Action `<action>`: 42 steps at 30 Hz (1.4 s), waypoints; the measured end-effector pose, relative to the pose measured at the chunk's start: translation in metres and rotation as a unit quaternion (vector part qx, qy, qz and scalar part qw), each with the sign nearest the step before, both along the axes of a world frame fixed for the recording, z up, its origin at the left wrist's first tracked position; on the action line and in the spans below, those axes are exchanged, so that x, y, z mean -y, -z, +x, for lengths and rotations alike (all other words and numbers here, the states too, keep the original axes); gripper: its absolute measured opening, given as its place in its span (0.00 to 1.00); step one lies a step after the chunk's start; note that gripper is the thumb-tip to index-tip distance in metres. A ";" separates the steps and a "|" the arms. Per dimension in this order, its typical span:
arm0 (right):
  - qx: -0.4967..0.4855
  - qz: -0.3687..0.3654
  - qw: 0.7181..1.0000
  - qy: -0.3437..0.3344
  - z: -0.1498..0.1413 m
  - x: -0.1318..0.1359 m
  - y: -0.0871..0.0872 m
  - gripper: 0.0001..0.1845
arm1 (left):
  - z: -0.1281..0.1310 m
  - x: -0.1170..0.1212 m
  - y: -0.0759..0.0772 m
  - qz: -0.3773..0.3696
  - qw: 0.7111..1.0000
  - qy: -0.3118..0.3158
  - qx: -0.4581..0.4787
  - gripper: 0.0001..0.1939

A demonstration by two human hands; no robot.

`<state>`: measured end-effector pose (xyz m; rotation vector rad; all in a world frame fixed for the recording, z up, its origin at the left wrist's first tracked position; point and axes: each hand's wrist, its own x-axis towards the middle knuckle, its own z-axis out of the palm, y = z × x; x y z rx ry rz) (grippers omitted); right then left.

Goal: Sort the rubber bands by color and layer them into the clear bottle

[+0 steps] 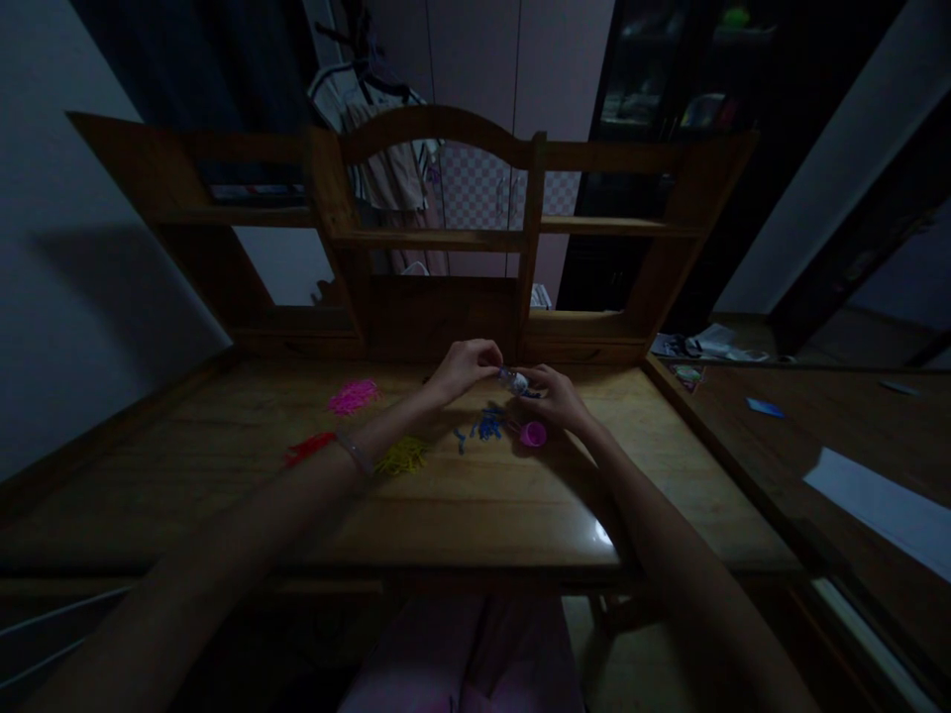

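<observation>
A long, light-brown wooden worktop stretches across the view, and a brown wooden shelf unit with an arched top rail rises along its far edge. Over the worktop's middle, toward that edge, the left hand has its thumb and fingertips pinched together, while the right hand curls its fingers nearly closed, both on one small object. A loose pile of bright pink thin strips lies on the worktop's far left; nearer its front are a pile of yellow thin strips and, further left, a pile of red strips. At the worktop's centre sit a small heap of blue pieces and a round pink cup. The small clear object with white and blue parts is between both hands, above the worktop's middle.
</observation>
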<state>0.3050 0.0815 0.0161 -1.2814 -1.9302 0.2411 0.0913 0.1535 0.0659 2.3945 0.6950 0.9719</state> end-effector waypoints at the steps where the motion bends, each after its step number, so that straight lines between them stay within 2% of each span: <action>1: -0.007 -0.003 1.000 -0.001 0.000 -0.001 0.001 0.28 | 0.000 0.004 -0.002 0.015 1.000 -0.002 -0.004 0.03; 5: -0.038 -0.003 0.999 -0.007 0.000 -0.003 0.004 0.28 | -0.004 0.016 -0.004 0.023 0.999 0.008 -0.023 0.08; 9: -0.058 -0.012 0.998 -0.026 -0.002 -0.001 0.002 0.28 | -0.011 0.019 0.000 0.028 1.000 0.000 -0.010 0.12; 14: -0.076 -0.034 0.995 -0.054 -0.008 0.003 0.000 0.29 | -0.016 0.023 0.005 0.054 0.998 0.007 0.028 0.09; 19: -0.084 -0.051 0.992 -0.084 -0.014 0.003 0.001 0.30 | -0.019 0.032 0.008 0.072 0.994 -0.020 0.082 0.01; 25: -0.048 -0.025 0.997 -0.057 -0.011 0.005 -0.001 0.29 | -0.038 0.046 0.007 0.128 0.978 -0.083 0.146 0.08; 27: -0.024 -0.002 0.999 -0.032 -0.009 0.004 -0.001 0.28 | -0.043 0.046 0.013 0.123 0.984 -0.081 0.104 0.10; 30: 0.012 0.024 1.000 -0.002 -0.006 0.003 0.002 0.27 | -0.042 0.042 0.029 0.130 0.991 -0.012 -0.026 0.12; 35: 0.047 0.046 0.997 0.031 -0.002 0.002 0.004 0.29 | -0.034 0.042 0.057 0.139 0.972 0.078 -0.175 0.22; 38: 0.064 0.050 0.996 0.044 0.000 0.003 0.003 0.30 | -0.034 0.045 0.063 0.136 0.964 0.095 -0.210 0.25; 42: 0.084 0.043 0.994 0.047 0.001 0.003 0.004 0.29 | -0.040 0.047 0.060 0.112 0.964 0.100 -0.218 0.25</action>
